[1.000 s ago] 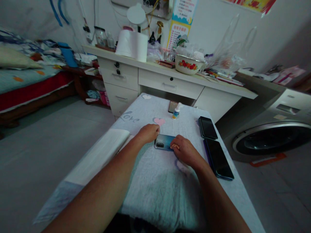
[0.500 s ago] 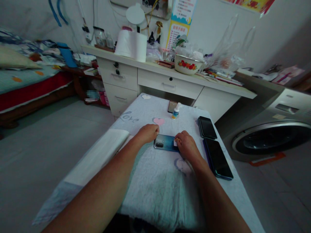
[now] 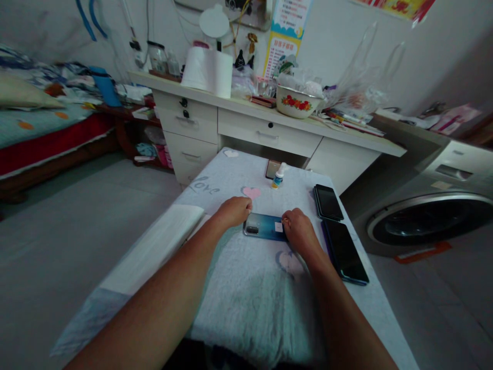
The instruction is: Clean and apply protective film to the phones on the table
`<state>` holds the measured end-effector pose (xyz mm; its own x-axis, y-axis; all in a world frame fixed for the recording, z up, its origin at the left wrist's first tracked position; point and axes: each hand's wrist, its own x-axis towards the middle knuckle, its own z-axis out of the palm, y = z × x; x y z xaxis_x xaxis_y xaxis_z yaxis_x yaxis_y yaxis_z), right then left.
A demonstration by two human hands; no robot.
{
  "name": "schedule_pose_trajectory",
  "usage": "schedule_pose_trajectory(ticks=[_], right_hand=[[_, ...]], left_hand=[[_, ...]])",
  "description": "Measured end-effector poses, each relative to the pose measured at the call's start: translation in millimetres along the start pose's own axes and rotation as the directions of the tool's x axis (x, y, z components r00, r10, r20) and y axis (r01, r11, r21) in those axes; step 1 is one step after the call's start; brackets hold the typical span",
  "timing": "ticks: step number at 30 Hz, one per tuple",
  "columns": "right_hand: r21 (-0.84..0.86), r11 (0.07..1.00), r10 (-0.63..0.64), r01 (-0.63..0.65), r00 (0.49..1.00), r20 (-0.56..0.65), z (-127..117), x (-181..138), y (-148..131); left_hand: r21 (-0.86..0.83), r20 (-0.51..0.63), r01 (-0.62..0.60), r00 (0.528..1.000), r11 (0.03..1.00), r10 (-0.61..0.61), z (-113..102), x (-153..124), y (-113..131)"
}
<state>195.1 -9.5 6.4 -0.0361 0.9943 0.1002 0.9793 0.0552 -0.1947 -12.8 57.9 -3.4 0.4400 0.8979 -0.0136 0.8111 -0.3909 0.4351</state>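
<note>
A blue-grey smartphone (image 3: 265,226) lies back side up on the cloth-covered table, its camera block towards the left and a small white label (image 3: 278,227) near its right end. My left hand (image 3: 236,209) is closed, its fingertips pinched at the phone's upper left corner. Over the right end of the phone my right hand (image 3: 298,228) has its fingers curled together; a tiny yellowish thing shows at the fingertips, too small to name. Beyond the phone stands a small white-capped bottle (image 3: 278,177).
Two dark-screened devices, a smaller one (image 3: 328,202) and a larger one (image 3: 346,252), lie along the table's right side. Another phone (image 3: 272,168) lies behind the bottle. White folded material (image 3: 154,252) covers the left edge. A desk (image 3: 265,134) and washing machine (image 3: 439,200) stand beyond.
My right hand has slid slightly right along the phone, so the white label shows more fully. My left hand stays at the upper left corner.
</note>
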Motion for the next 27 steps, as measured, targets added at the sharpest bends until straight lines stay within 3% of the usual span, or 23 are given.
schedule_pose_trajectory(ticks=[13, 22, 27], right_hand=[[0.09, 0.977, -0.192, 0.191, 0.981, 0.005, 10, 3, -24], [-0.046, 0.998, 0.035, -0.034, 0.999, 0.03, -4, 5, 16], [-0.055, 0.998, 0.042, -0.04, 0.998, 0.044, -12, -1, 23]], left_hand=[[-0.006, -0.001, -0.002, 1.0, 1.0, 0.002, 0, 1, -1], [-0.013, 0.001, -0.005, 1.0, 1.0, 0.005, 0, 0, 0], [-0.022, 0.005, 0.0, 1.0, 1.0, 0.0, -1, 0, 0]])
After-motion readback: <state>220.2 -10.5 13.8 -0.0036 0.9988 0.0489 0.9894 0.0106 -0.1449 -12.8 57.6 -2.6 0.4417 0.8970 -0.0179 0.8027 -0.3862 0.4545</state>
